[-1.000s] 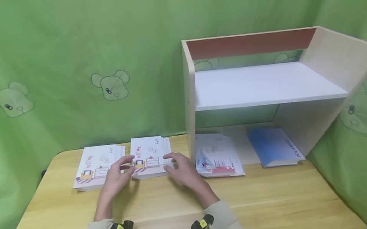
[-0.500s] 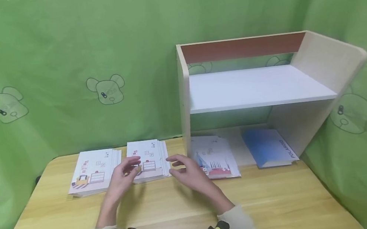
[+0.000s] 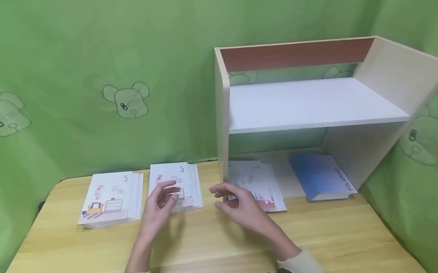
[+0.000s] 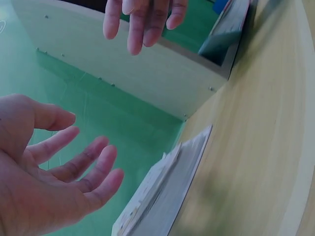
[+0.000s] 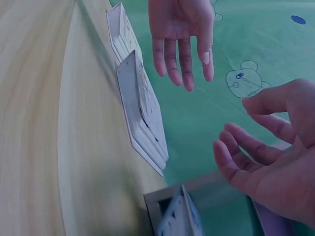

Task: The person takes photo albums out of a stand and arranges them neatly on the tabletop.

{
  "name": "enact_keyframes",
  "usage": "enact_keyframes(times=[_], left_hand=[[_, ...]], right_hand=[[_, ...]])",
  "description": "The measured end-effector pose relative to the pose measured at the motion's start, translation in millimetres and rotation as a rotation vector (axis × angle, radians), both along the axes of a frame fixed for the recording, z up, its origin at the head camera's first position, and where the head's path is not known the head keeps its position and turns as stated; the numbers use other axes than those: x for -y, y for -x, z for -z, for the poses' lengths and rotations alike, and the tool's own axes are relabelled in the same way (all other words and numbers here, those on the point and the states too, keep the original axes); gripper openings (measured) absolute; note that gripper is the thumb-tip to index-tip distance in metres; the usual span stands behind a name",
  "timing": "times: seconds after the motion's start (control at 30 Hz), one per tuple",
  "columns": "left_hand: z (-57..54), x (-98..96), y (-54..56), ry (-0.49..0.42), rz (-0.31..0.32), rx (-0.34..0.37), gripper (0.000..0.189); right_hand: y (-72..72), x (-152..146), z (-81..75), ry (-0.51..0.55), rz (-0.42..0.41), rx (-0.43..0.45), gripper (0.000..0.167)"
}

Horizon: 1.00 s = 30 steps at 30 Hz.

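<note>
My left hand [image 3: 159,211] hovers with loosely bent fingers over the near edge of a stack of white illustrated books [image 3: 170,175], hiding part of its cover picture. Nothing is in that hand. To the right, my right hand [image 3: 246,207] is also empty, its fingers relaxed and spread from the thumb. It overlaps another pile of picture books [image 3: 270,184] at the left side of the shelf's bottom level. In the left wrist view the left hand [image 4: 54,182] stands apart from the middle book stack [image 4: 167,196]. The right wrist view shows both hands facing each other across a gap.
A similar book stack [image 3: 106,193] lies at the left on the wooden table [image 3: 207,253]. The two-level shelf [image 3: 316,104] stands at the back right, with a blue book marked POLAROID [image 3: 319,175] low inside it. A green curtain [image 3: 168,35] hangs behind.
Both hands have come off the middle book stack and moved apart from its sides. The right hand has shifted right toward the shelf. The stacks stay on the table, and the head view has shifted slightly.
</note>
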<state>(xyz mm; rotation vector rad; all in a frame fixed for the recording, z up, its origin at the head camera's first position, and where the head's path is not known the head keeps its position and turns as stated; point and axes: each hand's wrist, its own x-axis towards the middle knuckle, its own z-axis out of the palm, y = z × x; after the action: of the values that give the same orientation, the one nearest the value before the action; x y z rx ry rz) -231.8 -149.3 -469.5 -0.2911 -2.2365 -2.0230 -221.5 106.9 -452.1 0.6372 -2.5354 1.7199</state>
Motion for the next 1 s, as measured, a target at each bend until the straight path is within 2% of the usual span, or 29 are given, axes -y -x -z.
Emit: enact_keyframes(times=[0.3, 0.57, 0.77, 0.9, 1.0], left_hand=[[-12.3, -10.9, -10.8, -0.031, 0.011, 0.003, 0.039], [-18.2, -23.3, -15.2, -0.055, -0.017, -0.027, 0.033], [-17.5, -38.7, -19.7, -0.063, 0.024, -0.049, 0.029], [-15.4, -48.9, -21.9, -0.074, 0.062, -0.053, 0.029], [-14.0, -54.1, -22.4, -0.065, 0.067, -0.056, 0.029]], right_hand=[[-11.4, -12, -8.4, 0.006, 0.008, -0.054, 0.035], [-10.0, -28, -10.8, -0.009, 0.017, -0.082, 0.033], [-12.3, -47, -11.4, 0.000, 0.045, -0.101, 0.033], [-15.5, -61, -11.6, -0.012, 0.077, -0.082, 0.034], [-17.4, -70, -11.9, -0.041, 0.101, -0.075, 0.036]])
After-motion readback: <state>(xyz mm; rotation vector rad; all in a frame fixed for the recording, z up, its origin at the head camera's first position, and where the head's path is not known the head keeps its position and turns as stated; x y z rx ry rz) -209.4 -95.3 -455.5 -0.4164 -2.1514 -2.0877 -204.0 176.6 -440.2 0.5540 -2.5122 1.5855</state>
